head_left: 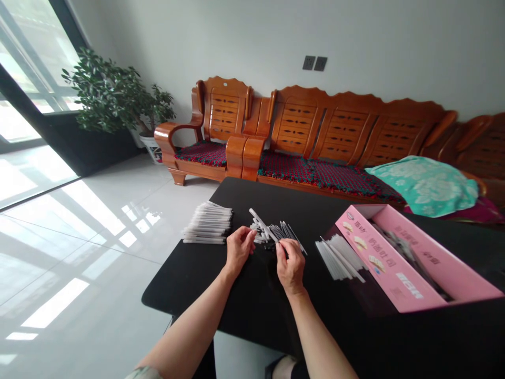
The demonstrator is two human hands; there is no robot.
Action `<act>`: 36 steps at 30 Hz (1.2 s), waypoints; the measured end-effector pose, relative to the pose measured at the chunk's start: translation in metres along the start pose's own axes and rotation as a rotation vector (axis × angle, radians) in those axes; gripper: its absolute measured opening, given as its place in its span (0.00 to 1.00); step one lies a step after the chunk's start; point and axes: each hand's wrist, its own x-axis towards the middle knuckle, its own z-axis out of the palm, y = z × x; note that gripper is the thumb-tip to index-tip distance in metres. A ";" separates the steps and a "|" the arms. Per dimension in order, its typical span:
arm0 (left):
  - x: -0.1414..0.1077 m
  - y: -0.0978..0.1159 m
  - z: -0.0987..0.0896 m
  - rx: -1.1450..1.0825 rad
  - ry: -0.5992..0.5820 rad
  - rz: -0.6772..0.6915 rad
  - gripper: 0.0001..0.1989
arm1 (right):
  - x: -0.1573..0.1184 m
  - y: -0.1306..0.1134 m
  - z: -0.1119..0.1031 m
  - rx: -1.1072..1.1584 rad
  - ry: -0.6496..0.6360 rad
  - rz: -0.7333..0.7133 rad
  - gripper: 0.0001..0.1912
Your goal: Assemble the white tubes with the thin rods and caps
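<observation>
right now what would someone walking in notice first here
Probably the bright pink open box on the right of the black table, with a fan of pale sticks lying just left of it. Behind the table, the carved orange-brown wooden sofa stretches along the wall, a turquoise floral cloth draped over its right part.

Wooden seating and a potted plant beyond our counter [177, 279].
We see red-and-green woven pads [290, 167] on the wooden seating [300, 123], a turquoise floral cloth [428, 184] at right, potted plant [114, 95] by glass panels [37, 52], two wall sockets [314, 63].
</observation>
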 end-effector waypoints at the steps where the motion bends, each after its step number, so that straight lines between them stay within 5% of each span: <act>1: 0.002 -0.002 0.001 -0.097 -0.062 -0.064 0.19 | 0.000 0.000 0.000 -0.005 -0.015 -0.011 0.07; 4: 0.007 -0.006 0.002 -0.393 -0.181 -0.180 0.23 | -0.003 -0.002 0.002 -0.022 -0.119 -0.058 0.08; 7: 0.010 -0.009 0.003 -0.524 -0.165 -0.229 0.22 | -0.005 -0.002 0.006 -0.046 -0.182 -0.070 0.07; 36: 0.010 -0.013 0.007 -0.521 -0.120 -0.190 0.21 | -0.007 0.005 0.012 -0.099 -0.155 -0.050 0.05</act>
